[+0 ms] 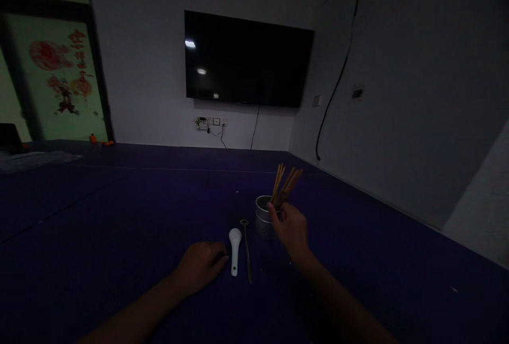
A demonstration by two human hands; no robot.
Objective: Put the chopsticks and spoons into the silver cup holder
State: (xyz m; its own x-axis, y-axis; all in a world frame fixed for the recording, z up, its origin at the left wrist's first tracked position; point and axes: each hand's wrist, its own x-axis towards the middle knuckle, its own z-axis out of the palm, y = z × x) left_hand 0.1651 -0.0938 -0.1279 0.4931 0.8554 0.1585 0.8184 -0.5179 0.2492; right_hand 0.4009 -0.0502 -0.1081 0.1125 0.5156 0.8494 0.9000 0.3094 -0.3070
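Note:
My right hand [293,227] is at the rim of a grey metal utensil holder [263,222] with small holes in its side. Its thumb and fingers close round wooden chopsticks [287,184], which stick up in a fanned bunch; their lower ends are hidden by the hand and the cup. On the dark blue surface, my left hand [202,263] rests with loosely bent fingers and the thumb apart, holding nothing. Just right of it lies a white soup spoon [235,246], bowl pointing away. Beside that spoon lies a thin, long-handled metal spoon [247,251].
The dark blue surface [131,217] stretches back to the wall, which carries a large black television [246,60] and sockets. A black cable [338,79] hangs down the right wall. Clear plastic sheeting [35,160] lies at far left, near a door with red decorations.

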